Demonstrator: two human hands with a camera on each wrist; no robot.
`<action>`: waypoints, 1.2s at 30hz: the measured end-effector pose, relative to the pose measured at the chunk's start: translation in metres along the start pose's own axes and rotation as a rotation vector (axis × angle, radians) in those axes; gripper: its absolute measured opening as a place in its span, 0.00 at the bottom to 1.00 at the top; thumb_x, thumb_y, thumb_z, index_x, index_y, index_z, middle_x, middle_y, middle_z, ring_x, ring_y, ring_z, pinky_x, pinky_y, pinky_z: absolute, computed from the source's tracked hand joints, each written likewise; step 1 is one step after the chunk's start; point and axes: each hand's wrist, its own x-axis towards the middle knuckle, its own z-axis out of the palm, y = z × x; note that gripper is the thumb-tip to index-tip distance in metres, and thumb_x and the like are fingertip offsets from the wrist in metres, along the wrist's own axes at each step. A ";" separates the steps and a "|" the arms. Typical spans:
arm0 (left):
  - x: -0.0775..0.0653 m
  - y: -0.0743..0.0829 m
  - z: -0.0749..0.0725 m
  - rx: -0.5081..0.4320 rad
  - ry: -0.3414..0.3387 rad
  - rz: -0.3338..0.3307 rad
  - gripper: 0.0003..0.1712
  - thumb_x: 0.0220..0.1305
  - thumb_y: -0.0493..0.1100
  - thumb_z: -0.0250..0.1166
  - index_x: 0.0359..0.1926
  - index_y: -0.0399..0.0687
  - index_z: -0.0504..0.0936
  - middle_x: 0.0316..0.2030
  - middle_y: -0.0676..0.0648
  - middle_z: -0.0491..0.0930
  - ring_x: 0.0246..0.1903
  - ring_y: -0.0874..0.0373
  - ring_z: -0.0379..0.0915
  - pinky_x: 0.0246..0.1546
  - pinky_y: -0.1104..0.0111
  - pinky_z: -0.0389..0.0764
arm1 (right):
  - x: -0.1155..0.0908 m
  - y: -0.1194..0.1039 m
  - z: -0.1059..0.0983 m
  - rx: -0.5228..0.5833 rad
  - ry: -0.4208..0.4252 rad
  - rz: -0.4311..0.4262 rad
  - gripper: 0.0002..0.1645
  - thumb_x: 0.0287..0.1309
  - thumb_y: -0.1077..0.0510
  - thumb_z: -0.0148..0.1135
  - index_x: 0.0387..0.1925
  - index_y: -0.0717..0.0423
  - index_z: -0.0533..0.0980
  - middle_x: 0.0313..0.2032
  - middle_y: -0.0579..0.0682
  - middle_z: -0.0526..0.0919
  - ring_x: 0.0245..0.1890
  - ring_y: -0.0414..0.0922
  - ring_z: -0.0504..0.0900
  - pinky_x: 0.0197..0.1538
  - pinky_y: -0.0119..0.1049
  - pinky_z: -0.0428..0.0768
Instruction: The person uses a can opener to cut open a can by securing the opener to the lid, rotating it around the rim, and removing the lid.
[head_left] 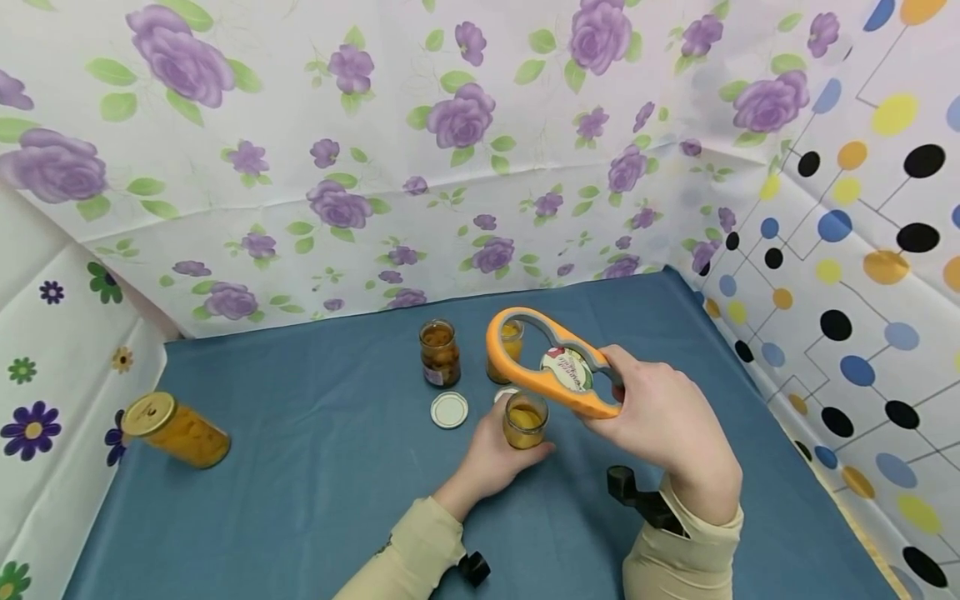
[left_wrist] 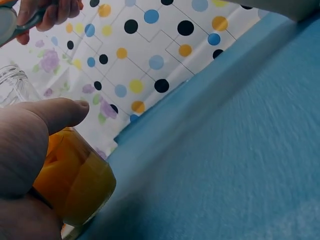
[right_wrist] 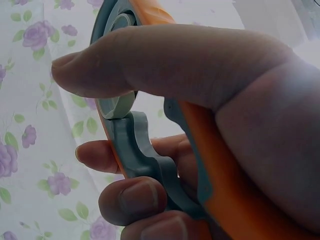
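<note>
My left hand (head_left: 487,454) grips a small glass jar (head_left: 525,427), its mouth uncovered, with yellow-orange pieces inside. In the left wrist view the thumb lies across the jar (left_wrist: 75,175). My right hand (head_left: 671,417) holds an orange and grey jar opener (head_left: 551,387) above and behind that jar. A printed lid (head_left: 567,369) sits within the opener's grey-lined opening. From the right wrist, the thumb extends across the opener (right_wrist: 215,195) beside the lid (right_wrist: 117,106), and the other fingers curl round the far side.
Behind the hands stand a lidless jar of dark brown contents (head_left: 440,358) and another yellow-filled jar (head_left: 497,373), partly hidden by the opener. A white lid (head_left: 449,411) lies on the blue cloth (head_left: 300,483); another lid edge shows behind the held jar. Far left is a gold-lidded jar (head_left: 183,433).
</note>
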 end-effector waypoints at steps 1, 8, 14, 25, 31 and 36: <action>0.000 -0.002 0.001 0.002 0.000 -0.003 0.32 0.53 0.53 0.77 0.56 0.62 0.70 0.43 0.56 0.77 0.40 0.62 0.75 0.41 0.60 0.80 | 0.000 0.000 0.000 -0.002 -0.002 0.000 0.26 0.53 0.36 0.68 0.46 0.43 0.70 0.17 0.43 0.67 0.12 0.41 0.63 0.16 0.37 0.63; 0.002 -0.008 0.004 -0.003 -0.019 -0.015 0.39 0.52 0.55 0.77 0.62 0.63 0.67 0.46 0.56 0.76 0.43 0.62 0.74 0.45 0.59 0.79 | -0.001 0.001 0.000 0.004 -0.002 0.002 0.28 0.53 0.31 0.66 0.47 0.42 0.71 0.18 0.43 0.69 0.13 0.41 0.64 0.17 0.37 0.64; 0.002 -0.009 0.004 -0.017 -0.018 -0.019 0.40 0.51 0.50 0.79 0.62 0.62 0.67 0.46 0.55 0.76 0.42 0.60 0.74 0.45 0.57 0.79 | -0.001 0.000 -0.002 0.001 0.003 -0.007 0.28 0.53 0.31 0.66 0.46 0.42 0.71 0.17 0.42 0.68 0.12 0.41 0.63 0.16 0.37 0.64; 0.002 -0.012 0.007 -0.066 0.018 -0.031 0.52 0.45 0.45 0.82 0.66 0.69 0.61 0.50 0.56 0.75 0.47 0.60 0.73 0.51 0.56 0.78 | 0.000 0.000 -0.002 0.023 -0.008 -0.002 0.28 0.52 0.34 0.68 0.47 0.42 0.71 0.18 0.42 0.69 0.12 0.41 0.64 0.16 0.37 0.64; 0.001 -0.008 0.005 -0.090 0.031 -0.028 0.57 0.41 0.42 0.84 0.67 0.69 0.59 0.54 0.55 0.74 0.50 0.60 0.72 0.53 0.55 0.77 | 0.000 -0.001 -0.002 0.020 -0.013 -0.004 0.28 0.52 0.35 0.69 0.47 0.42 0.71 0.18 0.42 0.69 0.12 0.41 0.64 0.15 0.37 0.65; 0.001 -0.006 0.004 -0.115 0.028 -0.003 0.58 0.40 0.41 0.84 0.68 0.66 0.57 0.56 0.53 0.72 0.52 0.60 0.71 0.55 0.56 0.76 | 0.000 -0.001 -0.002 0.015 -0.031 0.003 0.29 0.51 0.34 0.69 0.50 0.41 0.71 0.18 0.42 0.70 0.12 0.41 0.65 0.15 0.37 0.66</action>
